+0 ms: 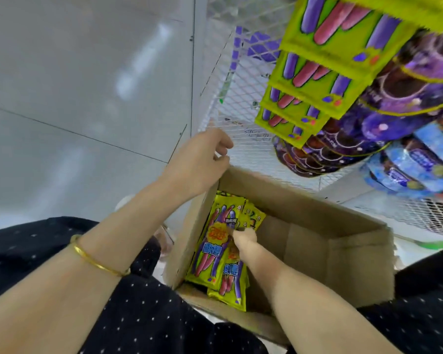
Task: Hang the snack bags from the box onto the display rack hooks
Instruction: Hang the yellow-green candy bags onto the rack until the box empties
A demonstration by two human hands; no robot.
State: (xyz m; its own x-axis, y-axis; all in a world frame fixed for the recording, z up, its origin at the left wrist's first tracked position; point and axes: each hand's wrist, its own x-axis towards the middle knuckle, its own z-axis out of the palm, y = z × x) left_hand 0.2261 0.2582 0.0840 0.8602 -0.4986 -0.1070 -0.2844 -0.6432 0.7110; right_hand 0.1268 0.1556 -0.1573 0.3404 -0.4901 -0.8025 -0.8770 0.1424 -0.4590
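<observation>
**In the box, a snack bag is taken in hand**

In the open cardboard box (304, 200), which is set on the floor against the foot of the display rack (243, 103), a stack of yellow-green snack bags (215, 251) is seen leaning against the left wall. The rest of the box floor is bare cardboard.

The right hand (244, 238) is reached down into the box, and its fingers are curled against the front bag of the stack. The bag appears to be pinched near its right edge, though the fingertips are small and blurred.

The left hand (202, 162) is held at the far left corner of the box, just in front of the rack's white mesh. Its fingers are loosely bent. Whether the cardboard rim is gripped or only rested on cannot be told, as the corner is covered by the palm. A gold bangle (97, 261) is worn on the left forearm.

On the rack, at upper right, a column of hung yellow-green bags (317, 80) of the same print is seen. Purple bags (368, 118) are hung just beside them, and blue bags (419, 159) lower and further right. Black clothing with white dots (151, 315) fills the bottom of the view.
</observation>
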